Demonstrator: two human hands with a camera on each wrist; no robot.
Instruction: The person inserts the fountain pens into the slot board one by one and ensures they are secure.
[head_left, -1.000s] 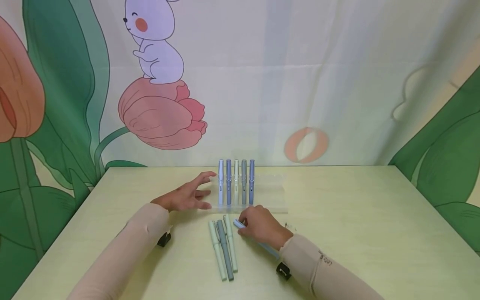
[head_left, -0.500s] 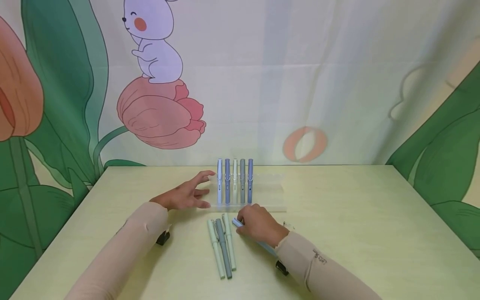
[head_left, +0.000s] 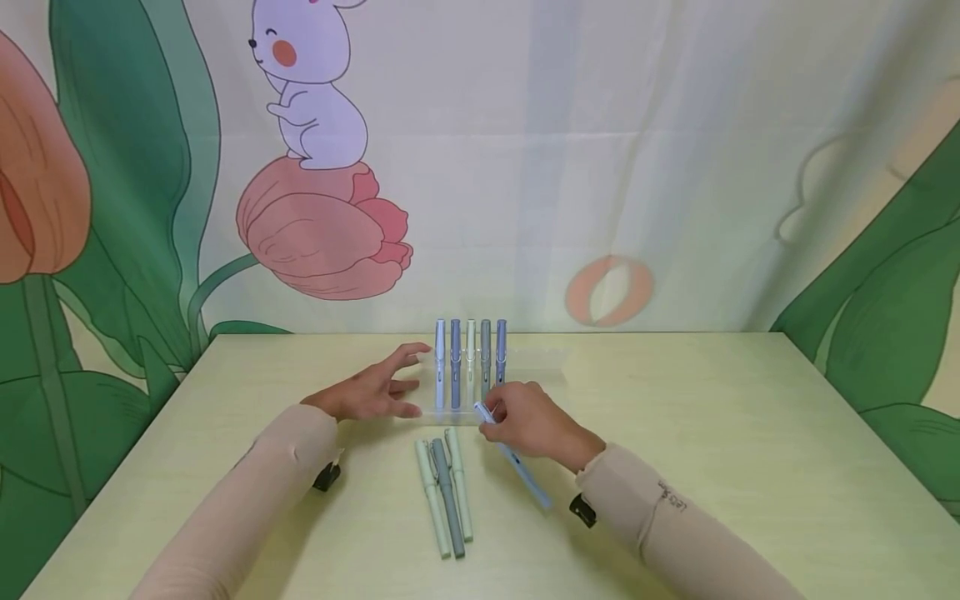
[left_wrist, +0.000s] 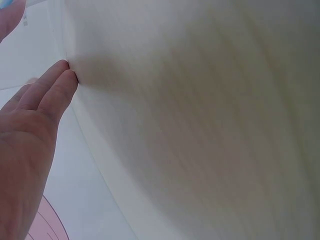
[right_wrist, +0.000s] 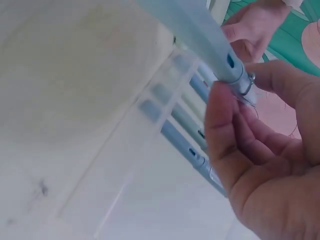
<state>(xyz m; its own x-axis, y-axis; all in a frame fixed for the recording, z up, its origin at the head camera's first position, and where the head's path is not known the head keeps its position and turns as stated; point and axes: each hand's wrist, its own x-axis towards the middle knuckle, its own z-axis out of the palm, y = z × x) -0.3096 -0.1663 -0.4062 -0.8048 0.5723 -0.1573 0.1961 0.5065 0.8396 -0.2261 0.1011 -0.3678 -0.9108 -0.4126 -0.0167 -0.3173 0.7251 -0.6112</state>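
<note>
My right hand (head_left: 536, 425) pinches a light blue pen (head_left: 527, 478) near its clipped cap, holding it slanted above the table in front of the rack. Close up in the right wrist view, thumb and fingertips grip this blue pen (right_wrist: 202, 37) around the cap. A transparent pen rack (head_left: 543, 371) carries several capped pens (head_left: 455, 375) side by side, in blue, cream and grey tones. My left hand (head_left: 367, 393) touches the rack's left end with spread fingers; in the left wrist view, extended fingers (left_wrist: 59, 95) rest against the clear edge.
Two pale green pens (head_left: 432, 500) (head_left: 460, 487) and a grey-green pen (head_left: 448, 500) lie together in front of the rack. Behind the pale wooden table (head_left: 675, 433) hangs a printed curtain (head_left: 480, 183).
My right hand has lifted the light blue pen off the table and brought it up towards the rack. The left hand stays at the rack's left end.
</note>
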